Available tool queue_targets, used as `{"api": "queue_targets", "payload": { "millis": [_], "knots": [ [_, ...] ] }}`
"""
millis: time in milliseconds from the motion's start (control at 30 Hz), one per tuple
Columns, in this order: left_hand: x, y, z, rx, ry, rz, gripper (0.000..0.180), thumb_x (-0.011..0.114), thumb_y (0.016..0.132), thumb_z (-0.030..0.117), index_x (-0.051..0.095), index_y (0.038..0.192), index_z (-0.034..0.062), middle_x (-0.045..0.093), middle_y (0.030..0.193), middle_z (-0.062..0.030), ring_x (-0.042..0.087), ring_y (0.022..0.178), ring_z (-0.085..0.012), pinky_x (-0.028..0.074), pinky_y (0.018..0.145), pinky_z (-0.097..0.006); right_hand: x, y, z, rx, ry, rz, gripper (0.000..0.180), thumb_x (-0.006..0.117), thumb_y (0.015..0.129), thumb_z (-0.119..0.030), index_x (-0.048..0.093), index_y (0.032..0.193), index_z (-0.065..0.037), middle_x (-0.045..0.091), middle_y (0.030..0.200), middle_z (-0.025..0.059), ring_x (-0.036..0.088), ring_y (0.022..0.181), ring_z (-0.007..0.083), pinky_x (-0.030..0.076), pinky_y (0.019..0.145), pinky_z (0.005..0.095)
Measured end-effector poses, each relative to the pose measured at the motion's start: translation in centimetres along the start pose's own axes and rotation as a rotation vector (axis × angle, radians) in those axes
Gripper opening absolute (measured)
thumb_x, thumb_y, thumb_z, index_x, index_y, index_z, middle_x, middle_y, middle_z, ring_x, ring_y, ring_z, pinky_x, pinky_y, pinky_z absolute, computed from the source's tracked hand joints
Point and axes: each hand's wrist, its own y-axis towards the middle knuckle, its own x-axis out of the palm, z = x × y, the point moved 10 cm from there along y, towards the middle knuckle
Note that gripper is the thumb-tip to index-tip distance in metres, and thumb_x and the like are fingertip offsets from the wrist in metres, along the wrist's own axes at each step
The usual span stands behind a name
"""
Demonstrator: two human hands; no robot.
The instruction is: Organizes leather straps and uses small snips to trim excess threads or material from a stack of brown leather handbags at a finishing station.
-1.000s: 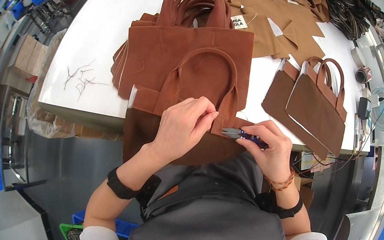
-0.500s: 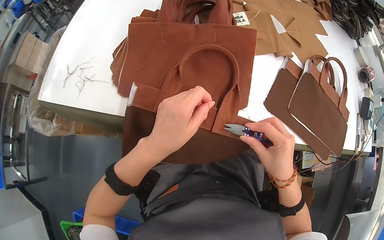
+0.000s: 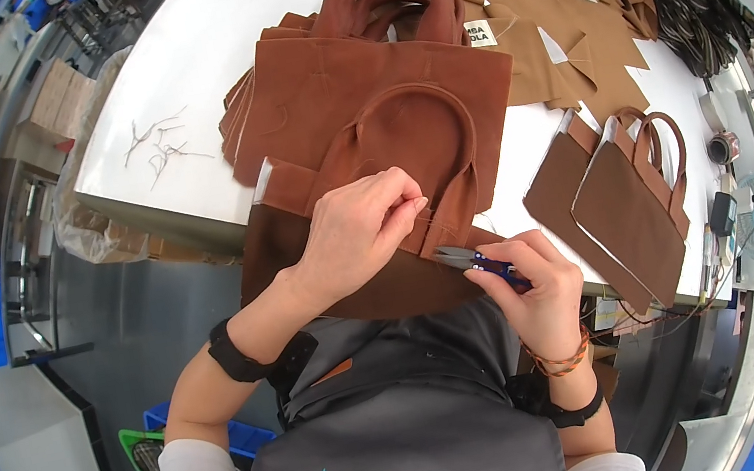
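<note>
A brown leather bag panel (image 3: 310, 252) with a curved reddish-brown handle (image 3: 462, 116) lies across the table's near edge and hangs toward my lap. Over it, my left hand (image 3: 363, 238) is closed, thumb and forefinger pinched beside the handle's stitched base; what the pinch holds is too small to name. Fingers of my right hand (image 3: 544, 282) wrap round a pair of thread snips (image 3: 500, 270) with dark blue grips. Their blades point left at the lower end of the handle tab, close to the leather.
Behind lies a stack of reddish-brown bag panels (image 3: 291, 80) with handles. Tan pieces (image 3: 511, 23) and black straps (image 3: 697, 2) are heaped at the far right. Two brown panels (image 3: 629, 223) rest on the right, loose threads (image 3: 164, 151) on the left of the white table (image 3: 146, 104).
The snips have shifted slightly left, and their blades look closer together. My left hand keeps its pinch in nearly the same place.
</note>
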Motion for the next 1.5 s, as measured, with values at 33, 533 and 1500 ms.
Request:
{"api": "queue_targets", "payload": {
  "millis": [33,533,1500],
  "knots": [
    [0.0,0.0,0.0,-0.005,-0.001,-0.003,0.006,0.063,0.087,0.003,0.057,0.085,0.0021,0.054,0.066,-0.0059,0.05,0.053,-0.0127,0.039,0.051,-0.026,-0.3,0.0,0.4,0.039,0.042,0.013,0.021,0.082,0.071,-0.018,0.069,0.085,-0.01,0.062,0.077,0.0009,0.059,0.053,0.0157,0.046,0.05,0.0265],
    [-2.3,-0.3,-3.6,-0.313,-0.63,0.171,0.006,0.057,0.095,0.008,0.056,0.093,0.0029,0.057,0.076,0.0014,0.054,0.067,-0.0038,0.044,0.059,-0.019,-0.3,-0.1,3.2,0.177,0.259,0.15,0.021,0.081,0.072,-0.007,0.069,0.088,-0.004,0.062,0.082,0.0031,0.056,0.058,0.0083,0.044,0.05,0.0227],
    [1.7,-6.6,4.0,0.472,0.574,-0.013,0.042,0.066,0.07,0.013,0.07,0.112,0.0167,0.062,0.106,0.0008,0.058,0.099,-0.0154,0.044,0.074,-0.026,-0.2,-2.4,2.9,0.229,0.158,0.105,0.029,0.08,0.071,-0.002,0.068,0.098,-0.003,0.059,0.086,0.0043,0.056,0.066,0.0107,0.045,0.059,0.022]
  ]
}}
